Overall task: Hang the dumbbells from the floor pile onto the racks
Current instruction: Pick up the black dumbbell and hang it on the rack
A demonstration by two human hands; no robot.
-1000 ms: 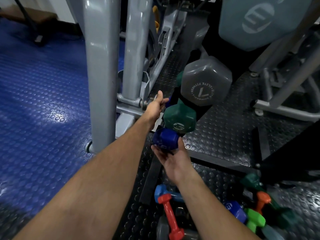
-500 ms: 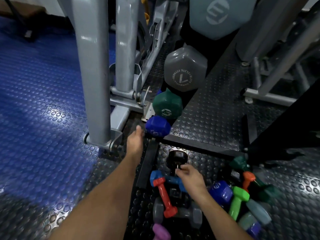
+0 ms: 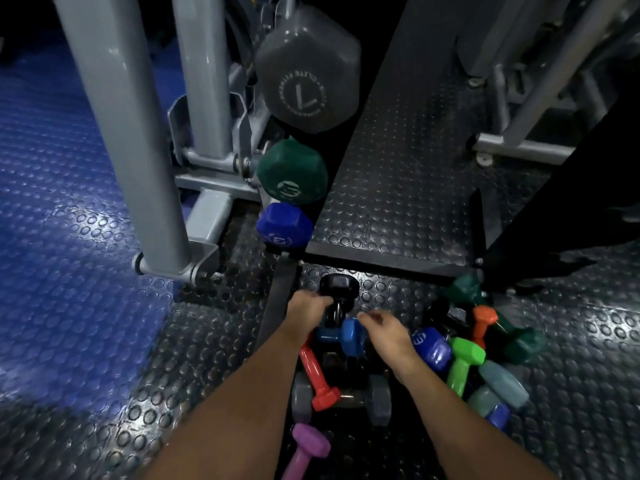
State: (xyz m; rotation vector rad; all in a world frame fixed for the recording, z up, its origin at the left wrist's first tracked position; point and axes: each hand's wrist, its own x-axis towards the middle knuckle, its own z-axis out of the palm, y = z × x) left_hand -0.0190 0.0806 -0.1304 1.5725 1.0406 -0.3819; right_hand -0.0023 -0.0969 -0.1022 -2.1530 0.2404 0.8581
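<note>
The left hand grips the small black rubber-headed dumbbell by its handle, likely dense and rigid, while the right hand hovers loosely curled, empty.

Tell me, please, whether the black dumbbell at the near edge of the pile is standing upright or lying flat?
Roughly upright: the black dumbbell has one head on top, with the left hand gripping its handle below.

Since a second ago both hands have dropped from the racked blue dumbbell to the floor pile, where the left hand now seems to grip the black dumbbell while the right hand hovers loosely just beside it.
</note>
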